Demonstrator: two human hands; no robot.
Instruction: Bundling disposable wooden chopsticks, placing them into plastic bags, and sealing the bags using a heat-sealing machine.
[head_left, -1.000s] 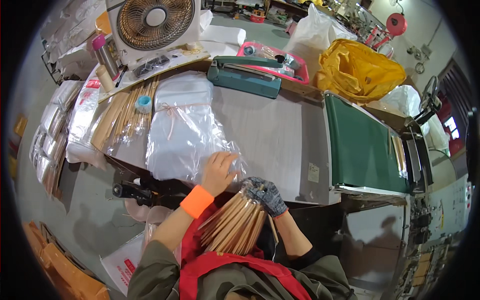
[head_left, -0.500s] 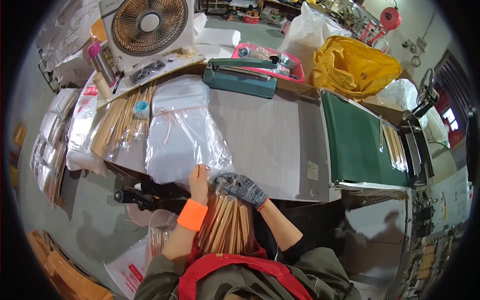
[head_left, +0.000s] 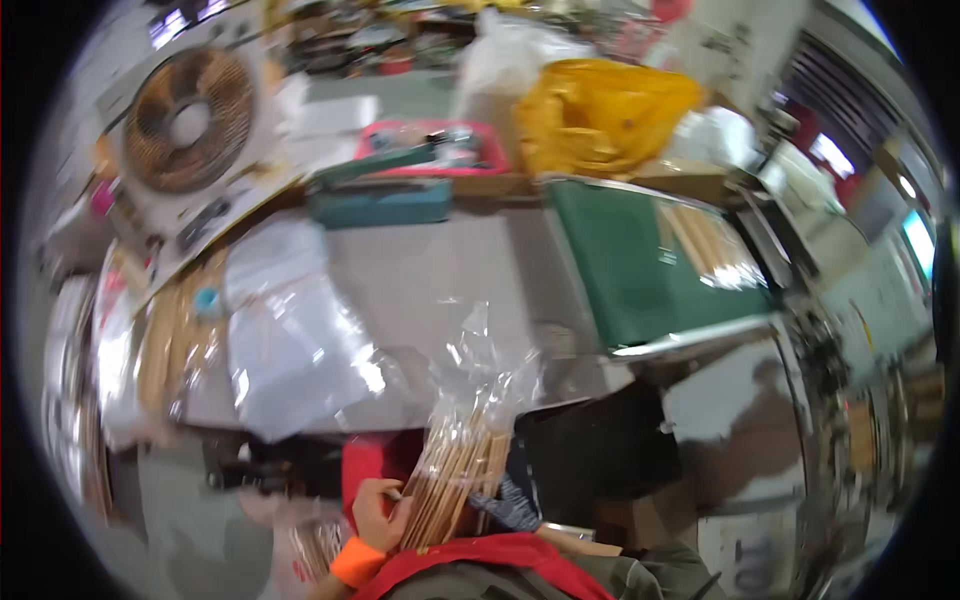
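In front of my body stands a bundle of thin wooden sticks [head_left: 455, 470], its upper part covered by transparent plastic bags [head_left: 480, 370] that flare out loosely above the tips. My bare left hand [head_left: 380, 515], with an orange band at the wrist, grips the bundle low on its left side. Opposite it, my right hand [head_left: 508, 505] in a grey knit glove closes on the bundle's right side; its fingers are partly hidden and blurred. Left of the bundle, a stack of transparent plastic bags [head_left: 285, 340] lies on the grey table [head_left: 430, 270].
A green board [head_left: 640, 270] with packed sticks [head_left: 705, 245] lies on the right. Along the back are a teal bag sealer [head_left: 385, 203], a pink basket [head_left: 490, 150] and a yellow bag [head_left: 600, 120]. A fan [head_left: 190, 120] and loose sticks [head_left: 160, 340] are at left.
My view has swung right. Both hands have come down from the bag stack to the sides of the stick bundle, and transparent bags now cover the bundle's upper end.
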